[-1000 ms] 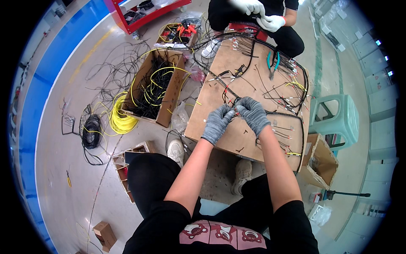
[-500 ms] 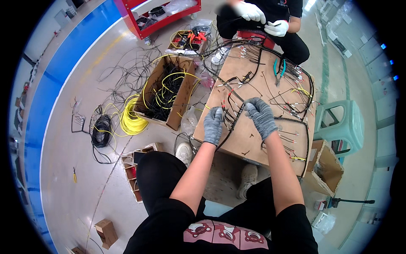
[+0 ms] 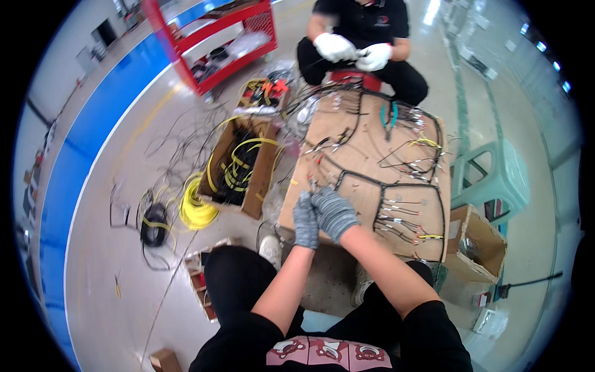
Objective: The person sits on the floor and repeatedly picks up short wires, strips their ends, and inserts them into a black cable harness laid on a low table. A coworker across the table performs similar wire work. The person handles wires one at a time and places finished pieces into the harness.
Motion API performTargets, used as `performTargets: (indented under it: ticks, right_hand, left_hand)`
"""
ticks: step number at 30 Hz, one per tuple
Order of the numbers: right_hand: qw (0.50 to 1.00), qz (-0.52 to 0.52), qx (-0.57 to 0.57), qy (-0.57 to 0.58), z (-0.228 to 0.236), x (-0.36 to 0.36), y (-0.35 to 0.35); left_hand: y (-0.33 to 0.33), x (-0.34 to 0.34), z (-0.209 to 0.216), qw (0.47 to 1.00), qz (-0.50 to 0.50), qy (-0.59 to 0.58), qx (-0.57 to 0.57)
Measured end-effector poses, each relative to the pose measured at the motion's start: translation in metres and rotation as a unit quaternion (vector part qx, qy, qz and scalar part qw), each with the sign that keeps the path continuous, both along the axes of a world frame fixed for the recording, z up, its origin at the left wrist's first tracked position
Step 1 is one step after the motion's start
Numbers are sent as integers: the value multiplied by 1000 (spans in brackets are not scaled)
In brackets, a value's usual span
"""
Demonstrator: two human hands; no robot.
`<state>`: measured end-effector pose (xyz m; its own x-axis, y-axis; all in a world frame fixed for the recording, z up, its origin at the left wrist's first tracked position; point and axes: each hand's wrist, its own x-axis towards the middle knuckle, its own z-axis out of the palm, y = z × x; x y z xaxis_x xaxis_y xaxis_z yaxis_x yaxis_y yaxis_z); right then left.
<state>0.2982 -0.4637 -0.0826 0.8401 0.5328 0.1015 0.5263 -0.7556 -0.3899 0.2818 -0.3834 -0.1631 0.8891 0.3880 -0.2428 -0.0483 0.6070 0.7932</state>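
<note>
Both gloved hands meet at the near-left edge of the brown board [image 3: 365, 155]. Left hand [image 3: 305, 220] and right hand [image 3: 333, 212] are pressed together, fingers curled, apparently pinching a thin wire end [image 3: 313, 185] from the black wire bundle [image 3: 396, 186] laid out on the board; the exact grip is too small to tell. Best to keep hands low over the board, hold the wire close to its tip, and avoid tugging the bundle off its layout. The cardboard box of yellow cable [image 3: 238, 167] sits left of the board, the teal stool [image 3: 496, 180] to its right. A co-worker's white-gloved hands [image 3: 350, 53] work beyond the board's far end.
</note>
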Motion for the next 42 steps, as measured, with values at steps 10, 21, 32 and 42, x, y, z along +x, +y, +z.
performTargets:
  ticks: [10, 21, 32, 42]
  right_hand:
    - [998, -9, 62, 24, 4, 5, -12]
    - [987, -12, 156, 16, -7, 15, -12]
    - [840, -99, 472, 247, -9, 53, -79]
    - [813, -208, 452, 303, -1, 65, -82]
  left_hand:
    - [-3, 10, 8, 996, -55, -13, -64]
    - [10, 13, 3, 998, -51, 39, -27]
    - [59, 31, -28, 946, -6, 32, 322]
    - [41, 53, -39, 979, -57, 3, 196]
